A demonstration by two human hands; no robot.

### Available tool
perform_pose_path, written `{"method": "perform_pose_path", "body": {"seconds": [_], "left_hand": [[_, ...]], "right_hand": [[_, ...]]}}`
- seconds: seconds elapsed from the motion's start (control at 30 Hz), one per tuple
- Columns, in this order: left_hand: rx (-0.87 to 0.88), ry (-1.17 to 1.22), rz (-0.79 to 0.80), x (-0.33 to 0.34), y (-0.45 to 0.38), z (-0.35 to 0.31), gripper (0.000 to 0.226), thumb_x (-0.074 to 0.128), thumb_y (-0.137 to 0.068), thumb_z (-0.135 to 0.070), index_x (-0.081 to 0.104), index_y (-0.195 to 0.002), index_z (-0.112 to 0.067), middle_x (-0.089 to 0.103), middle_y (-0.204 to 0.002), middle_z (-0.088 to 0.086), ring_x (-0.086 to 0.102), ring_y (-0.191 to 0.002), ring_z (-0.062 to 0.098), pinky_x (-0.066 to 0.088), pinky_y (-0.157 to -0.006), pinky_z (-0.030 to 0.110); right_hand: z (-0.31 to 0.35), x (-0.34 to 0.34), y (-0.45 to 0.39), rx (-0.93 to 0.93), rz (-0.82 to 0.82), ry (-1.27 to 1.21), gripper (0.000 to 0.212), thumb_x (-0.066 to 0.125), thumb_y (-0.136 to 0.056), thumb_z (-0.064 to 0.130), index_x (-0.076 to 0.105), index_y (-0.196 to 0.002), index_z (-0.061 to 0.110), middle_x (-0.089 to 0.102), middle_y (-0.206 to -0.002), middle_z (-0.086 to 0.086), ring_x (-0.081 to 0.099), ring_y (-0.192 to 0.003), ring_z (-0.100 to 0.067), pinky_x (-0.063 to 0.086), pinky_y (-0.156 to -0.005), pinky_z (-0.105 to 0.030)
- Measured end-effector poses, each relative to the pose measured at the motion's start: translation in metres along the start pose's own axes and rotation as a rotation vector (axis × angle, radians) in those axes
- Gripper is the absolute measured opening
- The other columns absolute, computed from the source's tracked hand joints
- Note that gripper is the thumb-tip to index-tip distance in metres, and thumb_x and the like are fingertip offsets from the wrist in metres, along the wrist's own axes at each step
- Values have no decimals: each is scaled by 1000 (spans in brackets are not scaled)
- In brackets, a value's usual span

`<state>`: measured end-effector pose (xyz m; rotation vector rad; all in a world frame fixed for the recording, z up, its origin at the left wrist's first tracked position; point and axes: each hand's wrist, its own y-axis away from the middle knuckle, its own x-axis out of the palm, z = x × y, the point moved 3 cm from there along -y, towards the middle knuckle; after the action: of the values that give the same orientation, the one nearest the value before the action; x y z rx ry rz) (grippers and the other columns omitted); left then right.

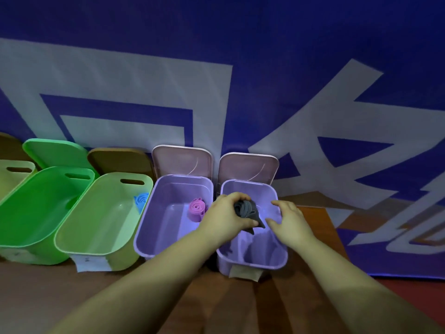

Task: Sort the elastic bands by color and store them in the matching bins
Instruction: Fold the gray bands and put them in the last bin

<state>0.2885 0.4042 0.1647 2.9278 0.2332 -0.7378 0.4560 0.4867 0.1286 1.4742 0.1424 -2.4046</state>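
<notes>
The left hand fingers pinch a coiled grey elastic band above the right-hand lilac plastic bin; the right hand fingers hang spread beside it. Left of them, another lilac plastic bin holds a pink coiled band.

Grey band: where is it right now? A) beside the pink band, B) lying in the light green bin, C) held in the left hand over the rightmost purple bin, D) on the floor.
C: the left hand grips the rolled grey band above the rightmost purple bin.

grey band coiled, above rightmost purple bin
</notes>
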Motion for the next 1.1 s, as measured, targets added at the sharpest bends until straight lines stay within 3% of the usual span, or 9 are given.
{"method": "perform_pose_path", "body": {"seconds": [0.1,0.23,0.33,0.43,0.53,0.63,0.8,0.97,1.1], "left_hand": [[-76,20,26,36,-32,6,56,86,-54,-31,61,-104,-32,62,-111,6,70,-81,17,58,-73,26],[-194,-94,-14,64,-73,26,57,82,-68,-31,57,-118,-28,53,-120,2,60,-100,18,45,-74,17],[-303,-126,-9,77,-96,44,58,76,-75,-31,51,-127,-25,49,-127,7,56,-95,20,35,-65,15],[-367,-178,15,86,-114,58,58,74,-77,-31,49,-129,-23,45,-129,11,56,-104,26,41,-79,22],[-353,-292,112,97,-126,67,56,73,-77,-31,49,-127,-23,41,-128,12,54,-110,31,44,-92,34],[-300,-360,164,109,-130,71,52,70,-80,-28,49,-127,-22,39,-128,11,56,-107,32,44,-90,34],[-357,-312,55,117,-136,74,56,68,-82,-31,39,-128,-19,38,-127,13,55,-106,38,44,-87,39],[-363,-208,-28,118,-136,83,71,79,-71,-24,30,-120,-10,49,-125,10,55,-109,35,46,-84,40],[-314,-354,109,117,-139,83,61,77,-72,-18,32,-113,-10,58,-113,12,58,-103,34,42,-73,36]], "right_hand": [[-17,6,-16,67,31,-133,61,60,-90,20,32,-144,17,35,-147,-10,40,-131,-28,36,-102,-33],[-31,17,-40,85,37,-243,63,56,-92,14,27,-147,17,33,-150,-9,38,-133,-27,36,-101,-33],[-37,28,-56,99,50,-264,60,52,-94,15,25,-148,17,32,-152,-7,35,-136,-25,33,-105,-32],[-40,36,-64,95,26,-283,61,50,-95,15,22,-149,16,30,-154,-4,34,-138,-23,31,-106,-29],[-42,41,-66,121,-1,-317,61,46,-97,15,17,-150,19,35,-152,-4,41,-133,-26,35,-100,-27],[-43,46,-65,140,-7,-341,60,43,-98,15,16,-151,22,39,-150,-3,46,-128,-27,39,-96,-29],[-44,48,-65,120,-19,-368,56,41,-97,13,23,-149,25,39,-150,3,43,-131,-21,36,-96,-24],[-44,49,-64,130,-38,-376,56,41,-97,14,25,-148,30,44,-145,4,49,-126,-23,42,-96,-30],[-43,49,-63,146,-54,-385,54,40,-98,14,26,-148,29,46,-144,3,50,-124,-24,42,-91,-28]]}}
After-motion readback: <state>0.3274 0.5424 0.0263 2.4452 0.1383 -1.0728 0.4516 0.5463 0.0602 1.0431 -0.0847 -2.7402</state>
